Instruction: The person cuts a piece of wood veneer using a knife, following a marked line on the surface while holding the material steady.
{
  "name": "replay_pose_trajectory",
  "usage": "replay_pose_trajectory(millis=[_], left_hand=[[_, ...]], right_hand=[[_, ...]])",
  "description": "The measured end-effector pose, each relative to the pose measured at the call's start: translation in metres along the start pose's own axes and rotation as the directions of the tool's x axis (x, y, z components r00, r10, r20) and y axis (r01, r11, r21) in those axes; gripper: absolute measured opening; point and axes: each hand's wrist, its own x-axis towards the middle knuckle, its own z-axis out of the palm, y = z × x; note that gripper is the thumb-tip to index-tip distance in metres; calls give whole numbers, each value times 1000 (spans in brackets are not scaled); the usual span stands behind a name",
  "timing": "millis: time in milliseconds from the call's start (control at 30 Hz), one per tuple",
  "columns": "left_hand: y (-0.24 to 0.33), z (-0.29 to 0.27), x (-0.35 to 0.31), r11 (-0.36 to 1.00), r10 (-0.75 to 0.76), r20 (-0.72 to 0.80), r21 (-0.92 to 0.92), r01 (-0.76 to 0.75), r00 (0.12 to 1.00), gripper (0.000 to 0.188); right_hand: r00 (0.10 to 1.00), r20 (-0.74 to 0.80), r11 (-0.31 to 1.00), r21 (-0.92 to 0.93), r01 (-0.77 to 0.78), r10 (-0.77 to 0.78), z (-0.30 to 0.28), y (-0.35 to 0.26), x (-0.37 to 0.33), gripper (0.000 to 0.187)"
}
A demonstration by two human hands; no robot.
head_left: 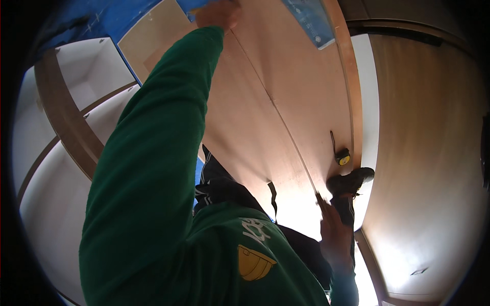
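Note:
My left arm, in a green sleeve, stretches across a large light-brown wooden panel (240, 112). My left hand (219, 14) is blurred at the panel's far edge, its fingers seemingly closed, with a small yellow-orange bit showing beside it. From there a thin dark line (273, 102) runs across the panel towards my right hand; whether it is a cord or a mark I cannot tell. Low on the right, my right hand (336, 237) is also blurred, closed round a small dark thin object (320, 198) at the line's near end.
A black and yellow tape measure (343, 156) lies near the panel's right edge, beside my black shoe (352, 181). A blue printed sheet (311, 23) rests at the far right. White open cabinets (92, 71) stand left; a large wooden board (429, 153) is at right.

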Motion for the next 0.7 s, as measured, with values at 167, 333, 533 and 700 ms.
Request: replay_pose_trajectory(millis=[167,333,533,700], left_hand=[[-12,19,-3,978,189,-165,124,-170,968,22],[-25,27,-5,952,306,-228,79,-296,924,27],[-12,16,0,977,193,-244,142,-162,950,27],[-4,-1,-3,997,80,-82,-12,-81,993,30]], right_hand=[[998,-30,993,98,62,-59,-5,-17,18,45],[983,-161,977,178,118,-90,74,-37,210,34],[959,-230,963,173,205,-163,61,-30,187,33],[967,146,975,50,-216,207,1,-4,17,39]])
